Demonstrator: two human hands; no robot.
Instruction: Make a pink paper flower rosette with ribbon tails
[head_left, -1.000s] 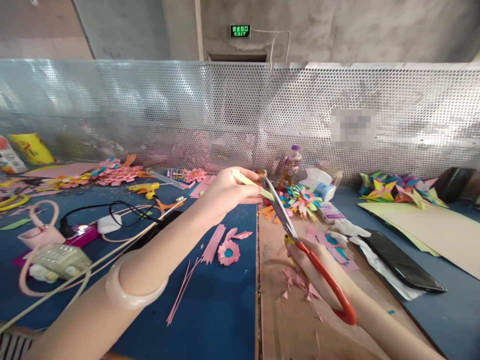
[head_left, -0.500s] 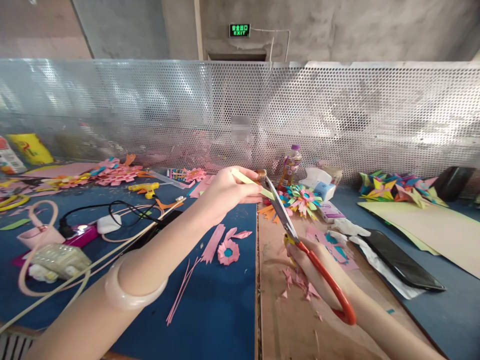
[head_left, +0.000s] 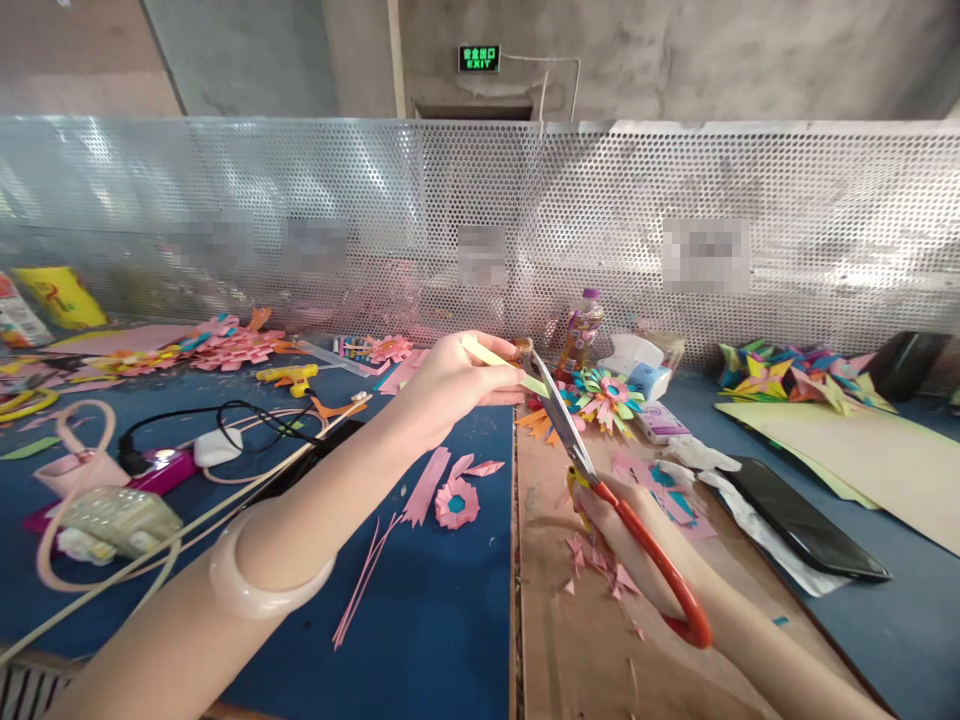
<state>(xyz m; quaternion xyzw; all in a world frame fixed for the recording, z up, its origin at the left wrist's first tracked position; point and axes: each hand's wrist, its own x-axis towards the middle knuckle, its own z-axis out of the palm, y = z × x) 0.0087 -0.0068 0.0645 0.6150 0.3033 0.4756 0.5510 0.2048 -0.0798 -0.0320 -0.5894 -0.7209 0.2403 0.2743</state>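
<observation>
Yellow paper strip (head_left: 501, 362): pinched between closed fingers of left hand (head_left: 450, 385), held above blue surface (head_left: 435, 620). Red-handled scissors (head_left: 615, 505): blades meet strip's right end; right hand (head_left: 626, 555) fingers grip handle.

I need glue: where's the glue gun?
In the head view, the yellow glue gun lies left of the left hand, on the blue table beside the pink paper flowers.

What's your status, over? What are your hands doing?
Left hand pinches yellow paper strip. Right hand grips red scissors, blades at the strip. Pink scraps lie below on cardboard, not blocking.
</observation>
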